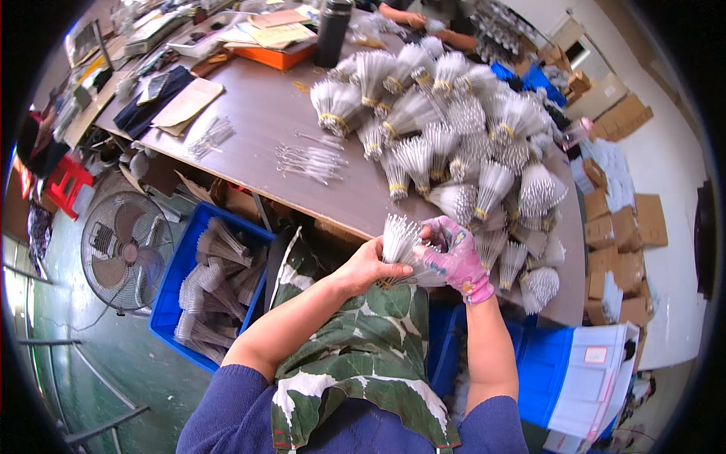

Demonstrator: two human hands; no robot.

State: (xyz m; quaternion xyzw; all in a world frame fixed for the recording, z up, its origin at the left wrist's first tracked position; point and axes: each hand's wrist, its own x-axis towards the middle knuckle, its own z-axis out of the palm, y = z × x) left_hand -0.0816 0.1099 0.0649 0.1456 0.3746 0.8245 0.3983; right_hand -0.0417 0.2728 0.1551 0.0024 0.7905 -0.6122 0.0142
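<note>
My bare left hand (364, 266) is wrapped round a bundle of thin white-tipped stems (399, 238), thumb across its front. The tips fan out upward, near the table's front edge. Against the bundle's right side is my right hand (463, 261), in a pink flowered glove, its fingers curled in on the stems. The glove hides part of the bundle. Beyond my hands, a big heap of similar bundles (454, 140) covers the right part of the brown table (249, 140), many tied with yellow bands. Loose stems (311, 160) lie left of the heap.
A blue crate (168, 309) holding more bundles stands at left, beside a floor fan (127, 252). Blue and white bins (582, 371) are at my right. A black bottle (333, 34) and orange tray (276, 54) sit far back. Another person's hands (423, 23) are across the table.
</note>
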